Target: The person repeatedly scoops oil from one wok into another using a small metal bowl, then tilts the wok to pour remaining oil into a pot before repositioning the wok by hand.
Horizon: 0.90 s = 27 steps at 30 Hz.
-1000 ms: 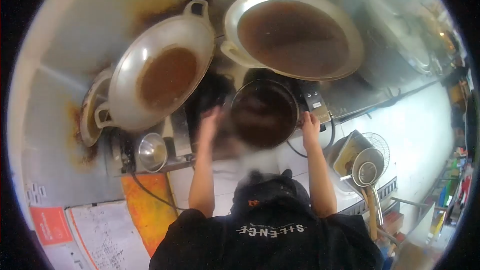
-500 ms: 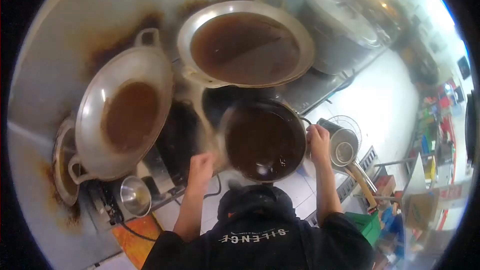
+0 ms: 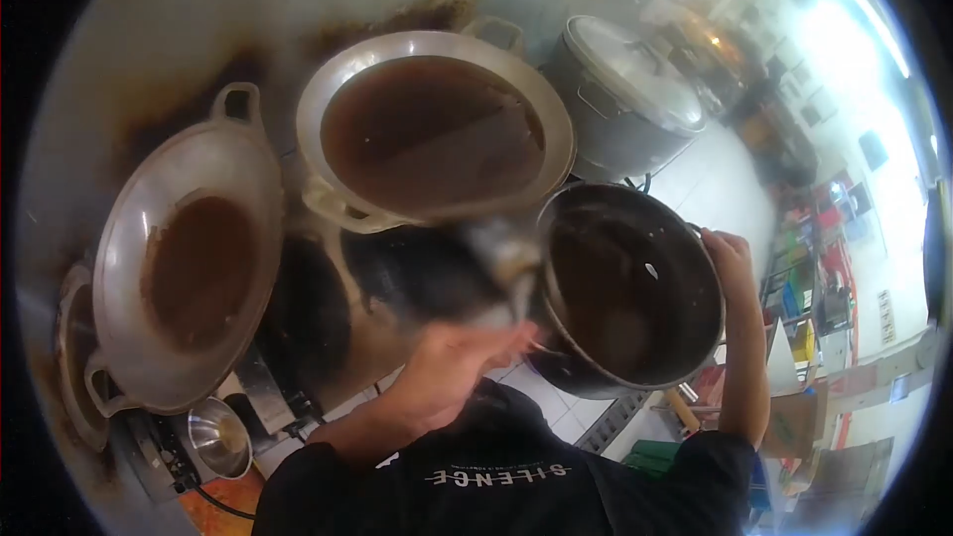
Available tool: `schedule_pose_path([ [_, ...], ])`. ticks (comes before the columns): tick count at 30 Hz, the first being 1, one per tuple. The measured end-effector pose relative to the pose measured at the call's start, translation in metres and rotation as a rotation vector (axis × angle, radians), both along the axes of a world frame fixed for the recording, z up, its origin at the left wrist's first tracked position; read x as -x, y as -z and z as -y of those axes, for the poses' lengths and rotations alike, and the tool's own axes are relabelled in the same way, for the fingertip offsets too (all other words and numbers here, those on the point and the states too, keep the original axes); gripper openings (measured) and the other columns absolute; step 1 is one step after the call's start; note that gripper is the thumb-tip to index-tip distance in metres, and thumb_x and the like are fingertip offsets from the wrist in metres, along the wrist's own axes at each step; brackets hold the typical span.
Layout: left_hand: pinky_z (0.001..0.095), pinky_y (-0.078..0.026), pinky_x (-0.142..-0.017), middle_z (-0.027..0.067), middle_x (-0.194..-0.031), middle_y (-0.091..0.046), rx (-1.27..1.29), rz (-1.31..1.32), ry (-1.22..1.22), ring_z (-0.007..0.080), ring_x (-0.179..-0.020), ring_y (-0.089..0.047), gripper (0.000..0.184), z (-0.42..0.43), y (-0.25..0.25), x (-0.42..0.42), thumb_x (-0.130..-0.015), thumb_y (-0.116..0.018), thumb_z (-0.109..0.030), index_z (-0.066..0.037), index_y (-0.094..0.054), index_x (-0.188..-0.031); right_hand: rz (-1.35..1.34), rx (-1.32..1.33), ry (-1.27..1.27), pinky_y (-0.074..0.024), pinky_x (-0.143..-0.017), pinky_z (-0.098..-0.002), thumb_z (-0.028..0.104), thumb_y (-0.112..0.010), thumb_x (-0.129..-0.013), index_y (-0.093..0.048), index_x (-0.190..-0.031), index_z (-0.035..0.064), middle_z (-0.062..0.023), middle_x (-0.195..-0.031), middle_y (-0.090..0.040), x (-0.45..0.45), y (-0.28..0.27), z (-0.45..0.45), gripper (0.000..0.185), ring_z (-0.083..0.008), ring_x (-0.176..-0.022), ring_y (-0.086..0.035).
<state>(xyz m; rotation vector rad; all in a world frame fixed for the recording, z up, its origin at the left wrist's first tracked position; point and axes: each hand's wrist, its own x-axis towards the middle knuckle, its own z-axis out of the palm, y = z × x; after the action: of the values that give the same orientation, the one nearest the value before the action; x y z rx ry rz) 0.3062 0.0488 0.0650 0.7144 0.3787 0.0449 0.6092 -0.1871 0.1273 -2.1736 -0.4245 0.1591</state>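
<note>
A dark round pot is raised and tilted, with brown liquid inside and its outer wall showing on the lower left. My right hand is closed around the handle on the pot's right side. My left hand is closed at the pot's lower left edge, where its fingertips meet the pot; its grip is partly blurred. Just above the left fingers is a smeared silvery thing whose kind I cannot make out.
A wide wok of brown liquid stands behind. To the left are a second wok and a small metal bowl. A lidded stockpot stands at the back right. Dark burner openings lie between the vessels.
The pot has come up off the stove, shifted right and tilted. My left hand has moved right to its edge, while my right hand keeps hold of its handle. My view has turned.
</note>
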Motion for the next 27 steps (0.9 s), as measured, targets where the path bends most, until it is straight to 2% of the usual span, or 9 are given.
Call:
schedule_pose_path([
  [4, 0.0243, -0.046, -0.076, 0.006, -0.089, -0.066, 0.094, 0.052, 0.023, 0.0111, -0.08, -0.06, 0.023, -0.005, -0.024, -0.04, -0.092, -0.054, -0.02, 0.0, -0.065, -0.096, -0.075, 0.043, -0.062, -0.0388, -0.05, -0.0262, 0.021, -0.054, -0.085, -0.064, -0.072, -0.0048, -0.0027, -0.059, -0.056, -0.056, -0.03, -0.024, 0.031, -0.009, -0.052, -0.049],
  [10, 0.0265, -0.045, -0.079, 0.0077, -0.09, -0.065, 0.281, 0.087, 0.028, 0.0132, -0.087, -0.06, 0.024, -0.009, -0.034, -0.086, -0.093, -0.052, -0.019, 0.001, -0.063, -0.1, 0.085, 0.249, -0.306, -0.0428, -0.055, -0.0269, 0.022, -0.056, -0.083, -0.065, -0.073, -0.0056, -0.0043, -0.064, -0.061, -0.125, -0.056, -0.074, 0.031, -0.0094, -0.054, -0.053],
  [13, 0.028, -0.045, -0.082, 0.0085, -0.093, -0.063, 0.364, 0.121, -0.036, 0.0141, -0.09, -0.059, 0.025, -0.013, -0.031, -0.105, -0.093, -0.052, -0.02, 0.001, -0.062, -0.102, 0.433, 0.457, -0.629, -0.0449, -0.058, -0.0307, 0.017, -0.056, -0.08, -0.066, -0.079, -0.0029, -0.0099, -0.066, -0.064, -0.168, -0.057, -0.091, 0.022, -0.0123, -0.061, -0.057],
  [17, 0.0289, -0.045, -0.083, 0.0102, -0.097, -0.061, 0.426, 0.103, -0.049, 0.0152, -0.091, -0.058, 0.027, -0.018, -0.028, -0.126, -0.094, -0.051, -0.021, 0.003, -0.06, -0.104, 0.207, 0.467, -0.554, -0.0454, -0.059, -0.0318, 0.017, -0.056, -0.08, -0.067, -0.081, -0.0015, -0.0126, -0.066, -0.064, -0.19, -0.058, -0.119, 0.021, -0.0127, -0.063, -0.058],
  [19, 0.0289, -0.045, -0.084, 0.0106, -0.097, -0.061, 0.465, 0.101, -0.064, 0.0155, -0.091, -0.058, 0.028, -0.019, -0.026, -0.134, -0.094, -0.051, -0.022, 0.003, -0.059, -0.105, 0.687, 0.618, -0.871, -0.0457, -0.059, -0.031, 0.017, -0.058, -0.08, -0.068, -0.082, -0.0005, -0.0116, -0.066, -0.064, -0.191, -0.057, -0.132, 0.02, -0.0136, -0.063, -0.059],
  [20, 0.0285, -0.045, -0.083, 0.0105, -0.097, -0.061, 0.495, 0.126, -0.066, 0.0152, -0.091, -0.058, 0.029, -0.019, -0.023, -0.138, -0.094, -0.051, -0.022, 0.003, -0.059, -0.105, 0.685, 0.629, -0.898, -0.0457, -0.059, -0.031, 0.017, -0.058, -0.08, -0.068, -0.082, -0.0005, -0.0116, -0.066, -0.064, -0.191, -0.057, -0.138, 0.02, -0.0136, -0.063, -0.059],
  [23, 0.0276, -0.045, -0.083, 0.0103, -0.096, -0.06, 0.539, 0.153, -0.078, 0.0142, -0.09, -0.056, 0.029, -0.018, -0.02, -0.146, -0.094, -0.05, -0.022, 0.003, -0.059, -0.105, 0.208, 0.54, -0.653, -0.0463, -0.059, -0.0292, 0.014, -0.058, -0.08, -0.07, -0.086, 0.0022, -0.0102, -0.068, -0.065, -0.178, -0.063, -0.157, 0.017, -0.0132, -0.064, -0.059],
  [26, 0.027, -0.045, -0.082, 0.0102, -0.097, -0.06, 0.56, 0.169, -0.07, 0.0133, -0.086, -0.053, 0.029, -0.018, -0.016, -0.153, -0.094, -0.05, -0.023, 0.003, -0.059, -0.106, 0.148, 0.51, -0.566, -0.0458, -0.059, -0.027, 0.011, -0.057, -0.081, -0.07, -0.088, 0.0024, -0.0095, -0.07, -0.066, -0.154, -0.07, -0.17, 0.017, -0.0114, -0.065, -0.058],
  [27, 0.0267, -0.045, -0.081, 0.0102, -0.098, -0.059, 0.564, 0.183, -0.06, 0.0129, -0.085, -0.052, 0.029, -0.019, -0.015, -0.154, -0.094, -0.05, -0.023, 0.003, -0.058, -0.106, 0.411, 0.632, -0.701, -0.0431, -0.073, -0.03, 0.008, -0.059, -0.077, -0.067, -0.096, 0.0029, -0.0112, -0.084, -0.063, -0.15, -0.071, -0.167, 0.021, -0.019, -0.081, -0.056],
])
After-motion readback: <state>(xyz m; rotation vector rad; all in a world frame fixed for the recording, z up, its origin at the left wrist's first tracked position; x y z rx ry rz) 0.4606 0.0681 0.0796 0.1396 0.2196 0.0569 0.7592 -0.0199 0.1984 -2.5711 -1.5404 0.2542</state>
